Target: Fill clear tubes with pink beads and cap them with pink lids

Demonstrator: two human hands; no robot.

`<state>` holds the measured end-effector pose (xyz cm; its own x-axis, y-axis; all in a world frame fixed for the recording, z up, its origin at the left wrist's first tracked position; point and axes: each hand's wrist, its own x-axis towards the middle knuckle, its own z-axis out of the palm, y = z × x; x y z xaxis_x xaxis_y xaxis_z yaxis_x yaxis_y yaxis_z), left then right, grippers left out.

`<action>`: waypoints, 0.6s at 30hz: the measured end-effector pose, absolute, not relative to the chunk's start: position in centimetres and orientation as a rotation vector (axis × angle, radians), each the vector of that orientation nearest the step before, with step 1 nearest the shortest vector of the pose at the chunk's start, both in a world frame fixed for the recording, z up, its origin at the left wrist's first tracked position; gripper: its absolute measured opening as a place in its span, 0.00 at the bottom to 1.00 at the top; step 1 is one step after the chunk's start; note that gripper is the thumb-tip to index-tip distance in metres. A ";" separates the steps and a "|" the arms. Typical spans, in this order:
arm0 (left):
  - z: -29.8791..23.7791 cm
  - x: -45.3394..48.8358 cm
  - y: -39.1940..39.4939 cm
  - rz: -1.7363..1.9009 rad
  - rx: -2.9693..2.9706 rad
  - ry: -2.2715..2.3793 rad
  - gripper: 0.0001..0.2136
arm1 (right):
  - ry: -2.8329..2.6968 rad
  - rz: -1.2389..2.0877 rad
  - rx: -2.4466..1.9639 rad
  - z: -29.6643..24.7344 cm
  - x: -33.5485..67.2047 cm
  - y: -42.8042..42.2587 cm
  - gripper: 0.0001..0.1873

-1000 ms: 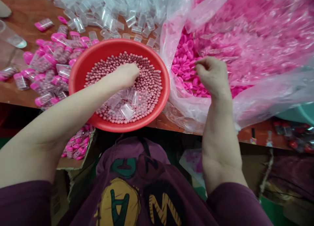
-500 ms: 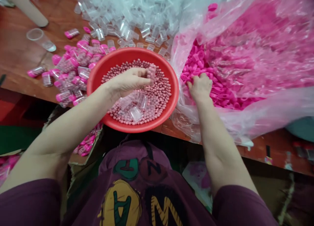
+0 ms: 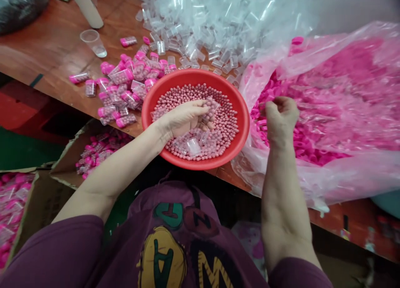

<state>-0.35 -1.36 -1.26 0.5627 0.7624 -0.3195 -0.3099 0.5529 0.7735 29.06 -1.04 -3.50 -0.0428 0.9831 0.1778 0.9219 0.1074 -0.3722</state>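
Head view: the left hand (image 3: 183, 119) gripped a bead-filled clear tube (image 3: 211, 110) above the red basin (image 3: 218, 82), while the right hand (image 3: 281, 119) curled over pink caps (image 3: 308, 144), its hold unclear. A slipping grip could spill loose beads (image 3: 225, 130).

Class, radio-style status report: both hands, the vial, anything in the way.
Left hand: clear vial of pink beads, over red basin. Right hand: above pink caps in plastic bag. Loose clear vials on beads.

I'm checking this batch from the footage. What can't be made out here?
Head view:
- Whether the right hand holds anything: its curled fingers hide the palm.
- The whole of the clear tube: the left hand covers part of it.
- Individual pink caps: the plastic bag blurs them.
- The red items: cut off by the right edge.
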 end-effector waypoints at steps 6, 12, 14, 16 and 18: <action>-0.9 -0.3 -1.7 0.728 0.782 0.656 0.05 | -1.883 0.467 -1.523 -1.4 22.4 -2.5 0.22; -1.4 -0.4 -1.9 0.759 0.854 0.692 0.07 | -1.849 0.507 -1.306 -0.8 20.7 -3.2 0.14; -1.4 -0.5 -2.0 0.769 0.848 0.715 0.07 | -1.875 0.485 -1.300 -0.6 20.8 -3.6 0.13; -1.3 -0.5 -2.1 0.777 0.847 0.731 0.08 | -1.903 0.472 -1.305 -0.4 20.9 -4.0 0.12; -1.1 -0.6 -2.1 0.766 0.868 0.753 0.09 | -1.939 0.457 -1.312 -0.4 21.2 -4.2 0.12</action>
